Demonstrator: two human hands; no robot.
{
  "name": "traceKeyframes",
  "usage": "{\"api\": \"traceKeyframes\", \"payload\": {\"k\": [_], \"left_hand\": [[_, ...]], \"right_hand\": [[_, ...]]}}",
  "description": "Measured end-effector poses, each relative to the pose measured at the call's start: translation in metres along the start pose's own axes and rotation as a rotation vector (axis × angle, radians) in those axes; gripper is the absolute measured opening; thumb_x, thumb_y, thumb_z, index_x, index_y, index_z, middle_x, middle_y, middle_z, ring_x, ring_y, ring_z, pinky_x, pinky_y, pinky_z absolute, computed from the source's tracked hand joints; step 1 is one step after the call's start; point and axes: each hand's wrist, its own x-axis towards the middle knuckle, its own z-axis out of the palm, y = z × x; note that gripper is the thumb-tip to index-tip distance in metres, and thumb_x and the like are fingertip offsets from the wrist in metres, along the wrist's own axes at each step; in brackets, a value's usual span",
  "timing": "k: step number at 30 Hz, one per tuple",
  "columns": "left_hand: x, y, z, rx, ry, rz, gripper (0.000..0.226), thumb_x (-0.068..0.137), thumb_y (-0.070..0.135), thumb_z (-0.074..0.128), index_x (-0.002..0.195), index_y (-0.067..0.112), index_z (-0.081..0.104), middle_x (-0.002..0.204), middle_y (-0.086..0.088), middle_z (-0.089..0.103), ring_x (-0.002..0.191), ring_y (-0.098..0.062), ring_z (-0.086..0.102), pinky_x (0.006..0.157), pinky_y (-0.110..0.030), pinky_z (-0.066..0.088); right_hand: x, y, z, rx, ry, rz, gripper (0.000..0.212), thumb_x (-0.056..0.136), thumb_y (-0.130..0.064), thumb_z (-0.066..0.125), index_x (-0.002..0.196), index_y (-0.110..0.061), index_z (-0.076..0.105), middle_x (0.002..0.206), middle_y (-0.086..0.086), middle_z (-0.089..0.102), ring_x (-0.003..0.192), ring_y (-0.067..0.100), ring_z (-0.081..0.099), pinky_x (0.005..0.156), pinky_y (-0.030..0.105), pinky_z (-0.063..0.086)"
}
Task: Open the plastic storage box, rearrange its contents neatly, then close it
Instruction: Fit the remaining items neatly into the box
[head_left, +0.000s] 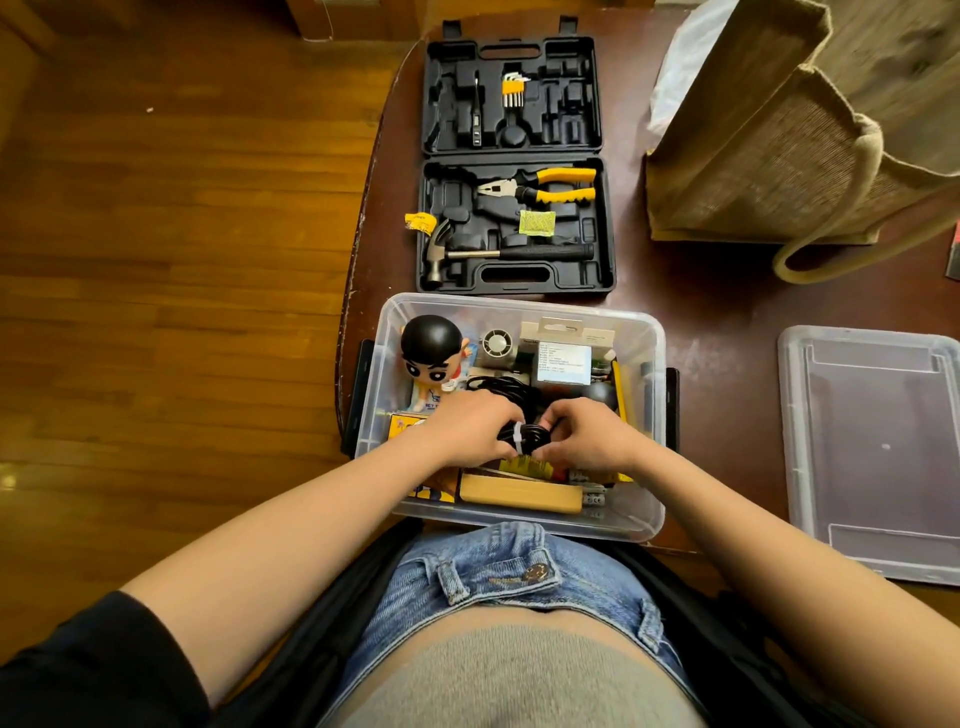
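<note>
Head view looked down on a dark surface (727, 322), with wood floor (156, 260) showing at 9 o'clock. Below centre sat the clear box (655, 364), open, its near wall touching the person's lap. At the box's 10 o'clock corner stood a black-haired figure (434, 353); just right of it lay a small round fan (496, 344) and a white carded pack (563, 358). Along the near wall lay a wooden block (519, 496).

The left hand (475, 431) reached into the box, its fingers curled round a coil of black cable (527, 439) bound by a white tie. The right hand (587, 439) met it from 3 o'clock, fingertips pinching the same coil, so both grips closed on the cable at the box's middle.

At 12 o'clock from the box lay an open black tool case (605, 260) holding a hammer (467, 254), yellow-handled pliers (550, 187) and hex keys (513, 91). At 1 o'clock stood a jute bag (769, 156). At 3 o'clock, well apart from the box, the clear lid (878, 457) lay flat on the surface.
</note>
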Motion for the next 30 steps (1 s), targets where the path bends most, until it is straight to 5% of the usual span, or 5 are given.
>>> {"api": "traceKeyframes", "payload": {"k": [4, 9, 18, 23, 30], "left_hand": [[-0.001, -0.002, -0.001, 0.039, 0.065, -0.085, 0.027, 0.088, 0.024, 0.058, 0.114, 0.017, 0.063, 0.108, -0.004, 0.067, 0.102, -0.025, 0.060, 0.079, -0.037, 0.051], [0.001, 0.002, -0.001, 0.063, 0.085, -0.176, 0.022, 0.090, 0.012, 0.050, 0.109, 0.012, 0.061, 0.107, -0.008, 0.065, 0.099, -0.028, 0.060, 0.076, -0.039, 0.051], [0.007, 0.009, 0.004, 0.262, 0.162, -0.257, 0.027, 0.090, 0.030, 0.061, 0.111, 0.014, 0.067, 0.112, -0.006, 0.060, 0.109, -0.025, 0.054, 0.075, -0.033, 0.045], [0.011, 0.008, 0.001, 0.203, 0.126, -0.309, 0.023, 0.091, 0.030, 0.059, 0.107, 0.016, 0.067, 0.102, -0.006, 0.068, 0.096, -0.025, 0.064, 0.070, -0.033, 0.048], [0.012, 0.007, 0.001, 0.269, 0.088, -0.322, 0.010, 0.090, 0.009, 0.056, 0.091, 0.011, 0.065, 0.096, -0.008, 0.069, 0.091, -0.028, 0.064, 0.060, -0.032, 0.040]], "right_hand": [[0.002, 0.000, 0.003, -0.451, 0.093, 0.038, 0.027, 0.084, -0.016, 0.062, 0.109, -0.008, 0.055, 0.108, 0.008, 0.061, 0.097, 0.027, 0.059, 0.069, 0.031, 0.046], [0.014, -0.009, 0.020, -0.727, 0.126, 0.087, 0.023, 0.085, -0.004, 0.053, 0.106, -0.009, 0.061, 0.104, 0.008, 0.064, 0.093, 0.027, 0.063, 0.059, 0.031, 0.042], [0.015, -0.005, 0.020, -0.767, 0.162, 0.069, 0.017, 0.082, 0.001, 0.052, 0.089, -0.008, 0.064, 0.094, 0.007, 0.067, 0.083, 0.027, 0.064, 0.056, 0.030, 0.042], [0.002, -0.003, 0.016, -0.730, 0.203, -0.001, 0.021, 0.087, -0.012, 0.053, 0.106, -0.009, 0.062, 0.108, 0.009, 0.059, 0.093, 0.028, 0.061, 0.060, 0.031, 0.041], [-0.023, -0.005, -0.017, -0.562, 0.175, 0.015, 0.014, 0.089, -0.027, 0.054, 0.094, -0.013, 0.056, 0.092, 0.005, 0.061, 0.074, 0.023, 0.053, 0.059, 0.029, 0.039]]}}
